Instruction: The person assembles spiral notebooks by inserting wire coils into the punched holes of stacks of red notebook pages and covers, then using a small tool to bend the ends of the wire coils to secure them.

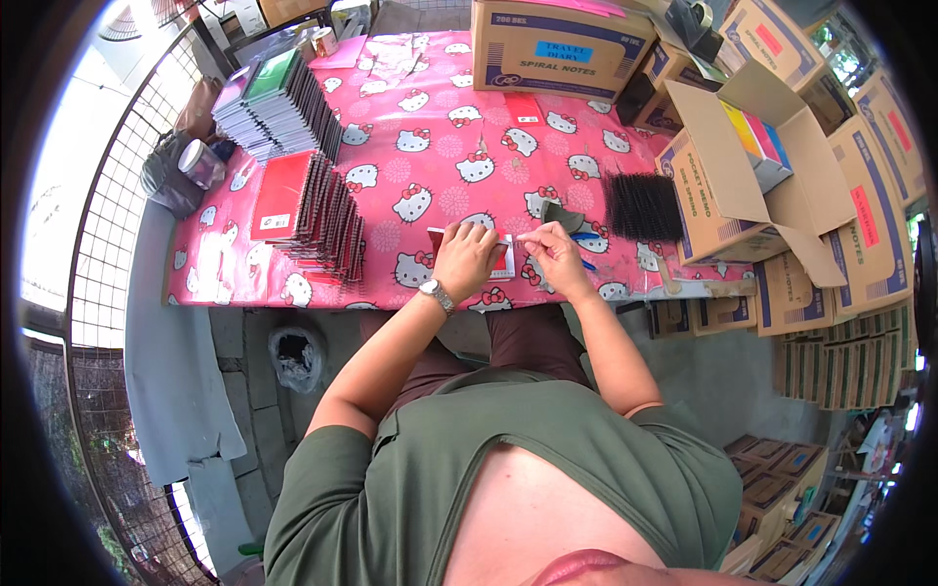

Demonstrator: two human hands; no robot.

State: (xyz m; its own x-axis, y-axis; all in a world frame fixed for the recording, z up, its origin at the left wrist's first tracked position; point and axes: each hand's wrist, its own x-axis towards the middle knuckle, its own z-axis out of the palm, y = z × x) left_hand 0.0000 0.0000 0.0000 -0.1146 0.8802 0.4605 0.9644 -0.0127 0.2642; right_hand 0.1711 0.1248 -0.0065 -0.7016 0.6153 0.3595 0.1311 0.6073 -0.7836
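In front of me at the table's near edge lies a small red and white notebook (504, 266), mostly covered by my left hand (467, 256). That hand presses down on it with the fingers stretched forward. Just beside the notebook's right edge, my right hand (557, 260) has its thumb and forefinger pinched together. What sits between those fingertips is too small to make out. A dark green scrap (564, 216) and a blue-handled tool (586, 236) lie just past the right hand. Farther right is a bundle of black spiral coils (640, 207).
Stacks of red spiral notebooks (277, 200) and green-covered ones (274, 78) stand at the left. An open cardboard box (711, 195) sits at the right edge, and a closed carton (557, 54) at the back. The pink patterned tablecloth (391, 234) covers the table.
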